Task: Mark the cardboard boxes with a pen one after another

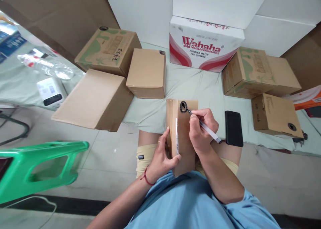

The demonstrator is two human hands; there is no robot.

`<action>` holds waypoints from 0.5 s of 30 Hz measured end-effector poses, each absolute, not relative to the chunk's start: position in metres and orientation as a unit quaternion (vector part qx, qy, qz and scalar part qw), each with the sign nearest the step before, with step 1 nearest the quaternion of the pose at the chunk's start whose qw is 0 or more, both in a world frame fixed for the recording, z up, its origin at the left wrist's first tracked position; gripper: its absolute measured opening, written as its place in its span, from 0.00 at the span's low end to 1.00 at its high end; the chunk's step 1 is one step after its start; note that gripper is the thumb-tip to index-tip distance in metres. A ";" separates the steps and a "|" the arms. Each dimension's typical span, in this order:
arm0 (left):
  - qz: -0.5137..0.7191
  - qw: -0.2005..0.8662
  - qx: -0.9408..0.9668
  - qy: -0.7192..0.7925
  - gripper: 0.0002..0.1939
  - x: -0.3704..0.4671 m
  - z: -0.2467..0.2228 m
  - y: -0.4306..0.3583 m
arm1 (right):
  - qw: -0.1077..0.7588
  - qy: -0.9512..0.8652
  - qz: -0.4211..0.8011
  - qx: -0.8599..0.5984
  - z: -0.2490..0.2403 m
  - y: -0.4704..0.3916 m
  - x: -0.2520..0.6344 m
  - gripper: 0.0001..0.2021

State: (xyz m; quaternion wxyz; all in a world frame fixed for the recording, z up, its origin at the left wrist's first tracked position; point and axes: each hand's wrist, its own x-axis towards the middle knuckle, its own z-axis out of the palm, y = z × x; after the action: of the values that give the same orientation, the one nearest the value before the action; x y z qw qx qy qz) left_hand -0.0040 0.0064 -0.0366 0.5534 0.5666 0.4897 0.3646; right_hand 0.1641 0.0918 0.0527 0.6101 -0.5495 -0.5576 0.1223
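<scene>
Cardboard box is lying in the near middle, over the person's lap. The left hand is clasping its near left side between thumb and fingers; the right hand is pinching a pen, tip pointing at the black ring.

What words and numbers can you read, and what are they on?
"Wahaha®": white-and-red box.
"PURIFIED WATER FOR DRINKING": same box, underneath.
"2422", I think, handwritten: left green-patterned box.
Too small or blurred: other print on both these boxes; label on the held box; print on the right green-patterned box, small right box, white device, blue packet, orange packet, shorts tag.
</scene>
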 end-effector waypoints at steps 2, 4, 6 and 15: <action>0.366 0.552 0.568 0.489 0.55 -0.004 -0.037 0.006 | 0.613 -0.559 0.121 -0.546 0.053 0.090 0.164 0.04; 0.367 0.550 0.569 0.489 0.55 -0.003 -0.037 0.006 | 0.613 -0.567 0.115 -0.538 0.054 0.089 0.165 0.05; 0.368 0.549 0.570 0.488 0.55 -0.003 -0.037 0.006 | 0.608 -0.581 0.111 -0.530 0.055 0.088 0.166 0.05; 0.364 0.550 0.574 0.485 0.55 -0.003 -0.036 0.006 | 0.598 -0.615 0.150 -0.491 0.054 0.085 0.170 0.05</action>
State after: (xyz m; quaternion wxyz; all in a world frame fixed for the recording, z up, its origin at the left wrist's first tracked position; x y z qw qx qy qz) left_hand -0.0035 0.0058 -0.0359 0.5498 0.5743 0.4847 0.3645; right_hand 0.1697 0.0849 0.0544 0.5981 -0.4910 -0.6154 0.1499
